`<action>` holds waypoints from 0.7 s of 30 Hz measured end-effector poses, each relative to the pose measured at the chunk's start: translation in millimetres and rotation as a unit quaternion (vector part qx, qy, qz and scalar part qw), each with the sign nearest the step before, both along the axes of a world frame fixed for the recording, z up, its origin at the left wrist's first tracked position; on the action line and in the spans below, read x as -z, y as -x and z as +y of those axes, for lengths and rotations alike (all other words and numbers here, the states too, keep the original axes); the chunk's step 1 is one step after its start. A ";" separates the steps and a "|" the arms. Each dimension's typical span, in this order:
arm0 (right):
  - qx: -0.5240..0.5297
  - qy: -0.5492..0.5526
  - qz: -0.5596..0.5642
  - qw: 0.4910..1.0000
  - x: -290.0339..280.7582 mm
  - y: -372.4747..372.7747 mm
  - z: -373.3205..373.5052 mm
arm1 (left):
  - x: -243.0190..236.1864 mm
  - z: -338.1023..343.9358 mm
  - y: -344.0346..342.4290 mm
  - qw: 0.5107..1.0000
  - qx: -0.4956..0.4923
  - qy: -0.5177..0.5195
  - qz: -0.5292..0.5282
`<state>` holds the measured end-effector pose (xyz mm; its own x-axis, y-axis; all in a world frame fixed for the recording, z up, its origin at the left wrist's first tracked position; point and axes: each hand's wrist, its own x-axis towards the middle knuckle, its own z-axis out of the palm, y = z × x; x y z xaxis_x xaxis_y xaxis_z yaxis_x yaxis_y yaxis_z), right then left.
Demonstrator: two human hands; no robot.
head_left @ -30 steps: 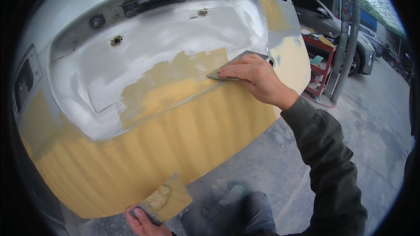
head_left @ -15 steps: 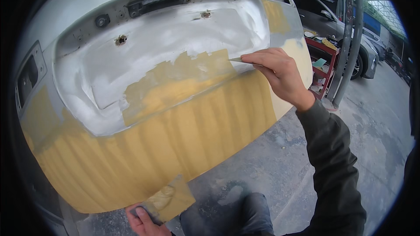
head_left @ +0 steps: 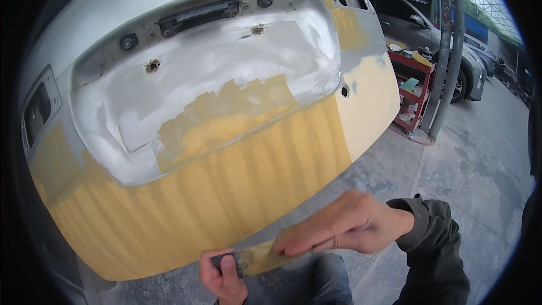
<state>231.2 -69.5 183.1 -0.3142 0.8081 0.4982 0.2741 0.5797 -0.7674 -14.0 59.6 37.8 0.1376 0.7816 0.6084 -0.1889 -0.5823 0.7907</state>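
My left hand [head_left: 224,283] grips the dark end of a flat putty board [head_left: 247,264] low in the view, its thumb on top. Yellow-tan filler covers part of the board. My right hand [head_left: 350,223] is closed on a thin putty spreader [head_left: 275,257], its fingers over the far end of the board; the spreader's edge meets the filler there. Beyond both hands stands a car's rear panel [head_left: 271,181], coated in yellow filler below. A jagged-edged patch of tan filler [head_left: 226,104] lies across the lower edge of its pale recess. Neither hand touches the panel.
A red tool cart [head_left: 418,101] holding assorted items stands at the right, beside grey metal posts [head_left: 451,56]. A grey car [head_left: 471,70] is parked behind them. Grey concrete floor [head_left: 389,175] runs along the panel's right side; my knees are below.
My right hand has come down from the panel's recess to the board, bringing the spreader. My left hand has moved slightly right and up, and the board is now seen more edge-on.
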 end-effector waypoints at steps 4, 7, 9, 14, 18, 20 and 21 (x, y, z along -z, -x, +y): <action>0.030 0.023 0.062 0.997 -1.4 0.5 4.3 | -15.4 -4.2 2.8 0.997 0.067 0.033 -0.025; 0.025 0.068 0.045 0.996 -3.6 -1.2 2.6 | -27.5 -4.9 3.0 0.996 0.067 0.046 -0.036; 0.034 0.104 0.018 0.994 -5.1 -2.5 3.5 | -25.6 -3.4 6.5 0.997 0.046 0.046 -0.033; 0.109 0.055 -0.150 0.981 -5.9 -28.1 6.8 | -15.6 8.3 26.9 0.996 -0.058 0.008 -0.067; 0.344 -0.176 -0.277 0.880 -33.5 -71.4 34.2 | -37.6 5.3 33.3 0.989 -0.097 -0.008 -0.114; 0.398 -0.314 -0.298 0.809 -58.8 -104.3 65.3 | -21.3 7.9 48.7 0.992 -0.090 -0.009 -0.089; 0.414 -0.347 -0.314 0.781 -66.9 -118.9 80.5 | -20.5 6.3 48.5 0.992 -0.095 -0.020 -0.077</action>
<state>350.1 10.9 250.1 -0.1859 0.4675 0.8642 0.9713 0.2204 0.0897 -62.4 65.9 58.3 -0.1058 0.7598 0.6415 -0.1894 -0.6487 0.7371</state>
